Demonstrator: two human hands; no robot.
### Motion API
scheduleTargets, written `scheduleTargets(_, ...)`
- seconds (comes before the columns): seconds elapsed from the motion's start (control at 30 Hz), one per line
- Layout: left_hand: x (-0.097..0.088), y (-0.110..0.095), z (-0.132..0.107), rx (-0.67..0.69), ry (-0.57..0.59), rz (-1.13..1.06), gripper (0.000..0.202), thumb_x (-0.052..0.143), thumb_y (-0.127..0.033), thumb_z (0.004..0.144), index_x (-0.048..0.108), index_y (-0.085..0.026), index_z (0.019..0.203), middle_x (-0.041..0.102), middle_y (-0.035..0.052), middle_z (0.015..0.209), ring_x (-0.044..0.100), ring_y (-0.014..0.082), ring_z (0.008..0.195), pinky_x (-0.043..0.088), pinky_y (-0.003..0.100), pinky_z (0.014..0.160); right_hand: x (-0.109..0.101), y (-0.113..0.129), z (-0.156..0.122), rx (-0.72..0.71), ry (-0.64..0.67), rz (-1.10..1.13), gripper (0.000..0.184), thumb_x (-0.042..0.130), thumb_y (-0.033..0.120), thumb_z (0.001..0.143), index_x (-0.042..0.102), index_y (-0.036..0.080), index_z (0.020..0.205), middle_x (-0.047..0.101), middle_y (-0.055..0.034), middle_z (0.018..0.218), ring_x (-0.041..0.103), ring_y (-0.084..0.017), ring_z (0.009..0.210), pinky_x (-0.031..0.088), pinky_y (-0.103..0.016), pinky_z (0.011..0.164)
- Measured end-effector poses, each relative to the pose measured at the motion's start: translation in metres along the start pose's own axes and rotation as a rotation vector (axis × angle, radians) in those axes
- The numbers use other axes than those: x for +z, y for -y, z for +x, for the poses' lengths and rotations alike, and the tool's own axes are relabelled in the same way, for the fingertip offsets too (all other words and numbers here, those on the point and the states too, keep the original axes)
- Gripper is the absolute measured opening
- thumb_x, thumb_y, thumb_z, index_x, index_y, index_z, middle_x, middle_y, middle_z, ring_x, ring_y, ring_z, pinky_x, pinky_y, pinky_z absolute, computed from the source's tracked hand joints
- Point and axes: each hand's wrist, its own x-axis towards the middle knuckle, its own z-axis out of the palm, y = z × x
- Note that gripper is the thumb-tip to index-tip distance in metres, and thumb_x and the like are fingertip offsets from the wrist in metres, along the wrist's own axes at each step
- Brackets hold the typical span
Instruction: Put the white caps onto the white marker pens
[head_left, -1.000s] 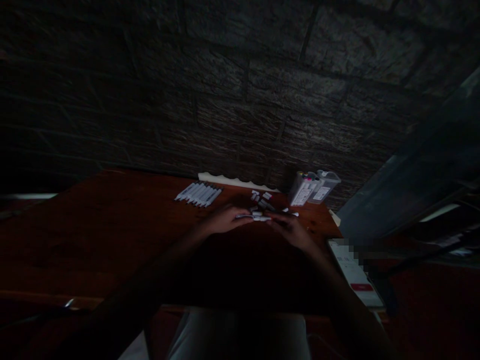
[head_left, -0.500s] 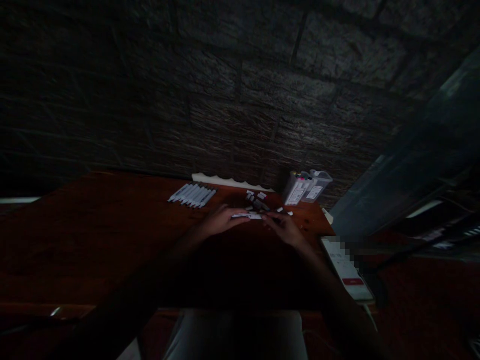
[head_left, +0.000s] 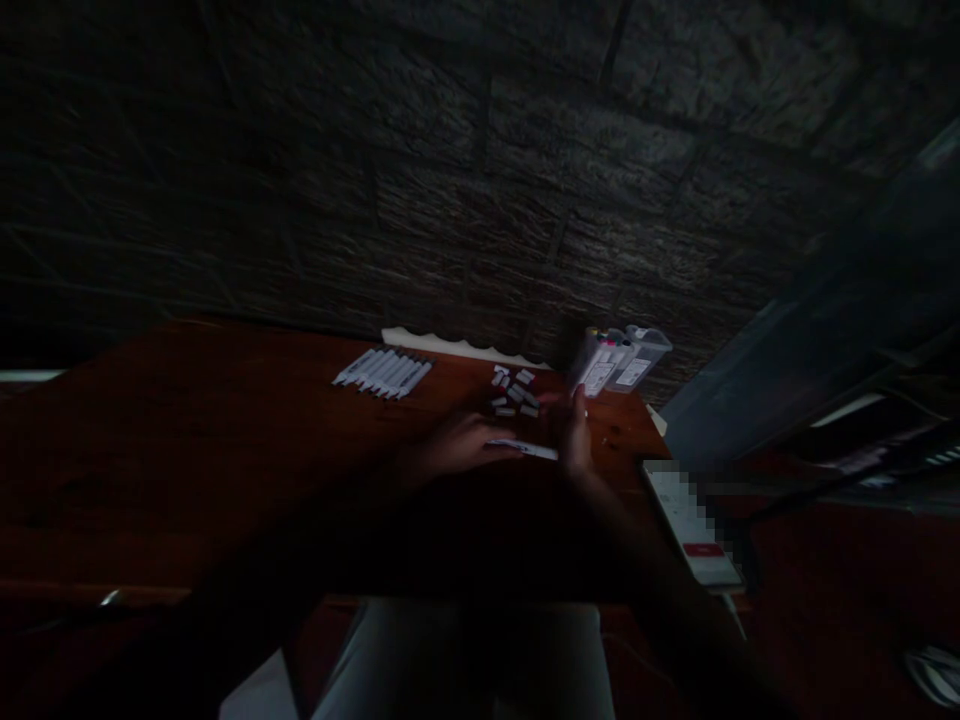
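A slim white marker (head_left: pixel 534 450) lies nearly level in the grip of my left hand (head_left: pixel 469 443), its right end sticking out past the fingertips. My right hand (head_left: pixel 574 440) is just beyond that end, apart from it, with fingers spread over the table beside a scatter of small pale marker caps (head_left: pixel 517 393). Dim light and blur hide part of the right fingers; I make out nothing held there. To the left, several white markers (head_left: pixel 384 370) lie side by side in a slanted row.
Two clear plastic cases stand by the wall at the right: one case (head_left: pixel 598 375) with coloured-tip markers, another case (head_left: pixel 636 365) behind it. A pale scalloped strip (head_left: pixel 465 347) runs along the wall. A lit phone or tablet (head_left: pixel 682 510) rests on the wooden table's (head_left: pixel 225 470) right edge.
My right hand has come off the marker's end and turned upward near the caps. The left hand has shifted slightly right and toward me with the marker, which shows more of its length.
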Motion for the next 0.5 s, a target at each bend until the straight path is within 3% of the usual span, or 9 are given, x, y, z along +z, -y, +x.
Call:
scheduleTargets(0.1, 0.003, -0.004, 0.0, 0.026, 0.003, -0.007, 0.032, 0.054, -0.047, 0.093, 0.073, -0.022, 0.095, 0.074, 0.0017, 0.089, 0.066, 0.0158, 0.081, 0.042, 0.023, 0.074, 0.005, 0.008, -0.007, 0.136, -0.091, 0.191, 0.083, 0.012, 0.084, 0.081, 0.064, 0.021, 0.074, 0.059, -0.0052, 0.062, 0.058, -0.018, 0.06, 0.043, -0.031, 0.054)
scheduleTargets(0.27, 0.005, -0.008, 0.001, -0.008, 0.008, 0.013, 0.034, 0.053, -0.049, 0.093, 0.074, -0.022, 0.099, 0.074, 0.0013, 0.091, 0.066, 0.016, 0.081, 0.043, 0.023, 0.077, 0.005, 0.017, -0.012, 0.106, -0.125, 0.195, 0.072, 0.015, 0.083, 0.082, 0.046, 0.023, 0.055, 0.045, -0.0017, 0.052, 0.046, -0.015, 0.052, 0.038, -0.029, 0.052)
scheduleTargets(0.37, 0.004, -0.006, 0.005, -0.013, 0.004, 0.054, 0.033, 0.052, -0.048, 0.094, 0.073, -0.024, 0.103, 0.075, 0.0014, 0.098, 0.067, 0.017, 0.088, 0.045, 0.023, 0.079, 0.0, 0.015, -0.009, 0.108, -0.182, 0.07, 0.071, 0.018, 0.081, 0.083, 0.048, 0.023, 0.057, 0.049, -0.0025, 0.056, 0.047, -0.015, 0.055, 0.04, -0.028, 0.055)
scheduleTargets(0.5, -0.003, 0.002, 0.007, -0.065, -0.123, 0.124, 0.035, 0.05, -0.047, 0.095, 0.071, -0.025, 0.113, 0.074, 0.0034, 0.107, 0.068, 0.0194, 0.095, 0.048, 0.026, 0.084, -0.011, 0.014, -0.011, 0.049, -0.183, -0.085, 0.061, 0.035, 0.075, 0.085, 0.062, 0.021, 0.075, 0.063, -0.0035, 0.073, 0.057, -0.018, 0.071, 0.046, -0.028, 0.065)
